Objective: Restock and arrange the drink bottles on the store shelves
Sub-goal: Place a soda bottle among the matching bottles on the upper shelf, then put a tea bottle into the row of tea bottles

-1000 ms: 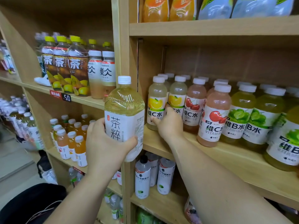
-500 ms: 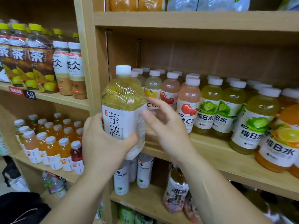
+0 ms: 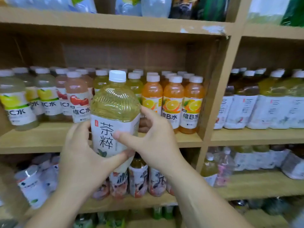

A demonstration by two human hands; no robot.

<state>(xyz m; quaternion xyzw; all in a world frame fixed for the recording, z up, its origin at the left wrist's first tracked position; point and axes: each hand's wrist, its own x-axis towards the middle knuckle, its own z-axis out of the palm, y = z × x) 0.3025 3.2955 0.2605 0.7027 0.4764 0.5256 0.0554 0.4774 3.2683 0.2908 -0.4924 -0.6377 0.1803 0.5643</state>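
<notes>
Just in front of the middle shelf (image 3: 41, 139), left hand (image 3: 82, 155) and right hand (image 3: 154, 139) both grip the big tea bottle (image 3: 115, 112) at its label: full, likely heavy, slick plastic, so support it low

Illumination is warm, even and moderately bright, arriving from the front. The back panel (image 3: 125, 53) under the upper shelf board (image 3: 115, 27) lies in shadow. The tea bottle (image 3: 115, 102) at centre is sharp, with small highlights on its ribbed shoulder. Blur softens the bottles (image 3: 31, 183) at the left, right and lower edges. Wide-angle distortion bends the shelf boards and uprights (image 3: 220, 96) toward the frame edges.
</notes>
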